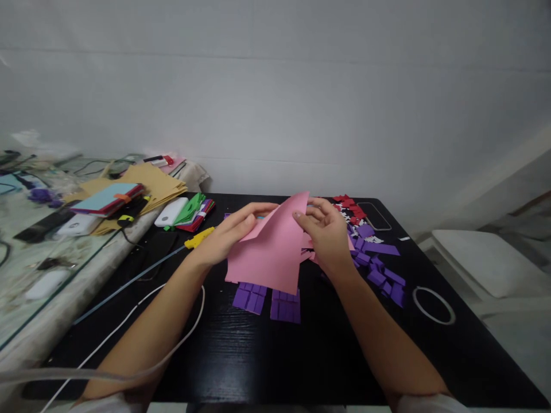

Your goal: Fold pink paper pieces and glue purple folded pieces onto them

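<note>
A sheet of pink paper [271,252] is raised above the black table, bent so that its upper corner curls toward the far side. My right hand [325,232] pinches its right edge, thumb on the near face and fingers behind. At the left edge, my left hand [235,229] holds the sheet with long, slightly bent fingers, partly hidden by the paper. Under the sheet lie folded purple paper pieces [285,307] in two blocks. Small pink paper scraps [306,256] show beside my right hand.
Loose purple folded pieces [383,275] and red scraps [350,207] lie on the right. A white ring [434,306] rests nearby. On the left are a yellow-handled tool [198,237], coloured paper stacks [190,210] and a white cable [129,312]. A white stool [477,261] stands right of the table.
</note>
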The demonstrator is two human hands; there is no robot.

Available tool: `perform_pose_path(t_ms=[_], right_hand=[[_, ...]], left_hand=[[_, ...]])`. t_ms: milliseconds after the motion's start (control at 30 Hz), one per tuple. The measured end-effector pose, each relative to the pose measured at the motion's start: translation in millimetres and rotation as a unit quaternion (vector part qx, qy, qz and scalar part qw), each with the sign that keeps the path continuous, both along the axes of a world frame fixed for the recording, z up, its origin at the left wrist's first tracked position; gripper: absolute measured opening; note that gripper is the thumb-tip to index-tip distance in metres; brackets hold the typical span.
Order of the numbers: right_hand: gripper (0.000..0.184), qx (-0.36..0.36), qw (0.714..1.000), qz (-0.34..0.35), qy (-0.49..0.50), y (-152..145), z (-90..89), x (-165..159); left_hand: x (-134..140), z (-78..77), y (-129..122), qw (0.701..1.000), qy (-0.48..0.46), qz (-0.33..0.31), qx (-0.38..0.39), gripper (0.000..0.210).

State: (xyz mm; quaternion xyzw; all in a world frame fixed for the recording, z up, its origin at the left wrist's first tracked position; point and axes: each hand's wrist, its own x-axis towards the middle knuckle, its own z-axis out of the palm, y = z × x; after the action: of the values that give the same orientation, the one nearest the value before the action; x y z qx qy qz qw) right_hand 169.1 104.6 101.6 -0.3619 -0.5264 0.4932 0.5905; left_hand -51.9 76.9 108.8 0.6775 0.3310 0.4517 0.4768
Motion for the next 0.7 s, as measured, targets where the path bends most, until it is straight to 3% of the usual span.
perform_pose_path(t_ms=[100, 167, 233, 367, 533, 700], right_hand=[[0.034, 0.0, 1.0, -0.015, -0.019, 4, -1.9, 3], [0.032, 0.001, 0.999, -0.028, -0.018, 6, -2.1, 5], [0.03, -0.001, 0.999, -0.036, -0.006, 6, -1.6, 6], [0.028, -0.006, 0.999, -0.033, -0.013, 6, -0.3, 7], [0.029, -0.003, 0.999, -0.028, -0.032, 8, -0.2, 6], [0.027, 0.001, 0.999, -0.042, -0.03, 6, 1.6, 4]], left_hand=[[-10, -6.6, 2, 0.999, -0.037, -0.02, -0.031, 0.061], [-14, -5.9, 2, 1.0, -0.013, -0.011, -0.021, 0.06], [-14, -0.7, 2, 0.999, 0.022, 0.031, -0.01, 0.053], [-7, 10.4, 1, 0.995, -0.008, 0.096, -0.024, 0.039], [-6, 9.6, 2, 0.987, -0.023, 0.156, 0.004, 0.03], [0, 4.5, 0, 0.996, -0.044, 0.082, 0.008, 0.049]])
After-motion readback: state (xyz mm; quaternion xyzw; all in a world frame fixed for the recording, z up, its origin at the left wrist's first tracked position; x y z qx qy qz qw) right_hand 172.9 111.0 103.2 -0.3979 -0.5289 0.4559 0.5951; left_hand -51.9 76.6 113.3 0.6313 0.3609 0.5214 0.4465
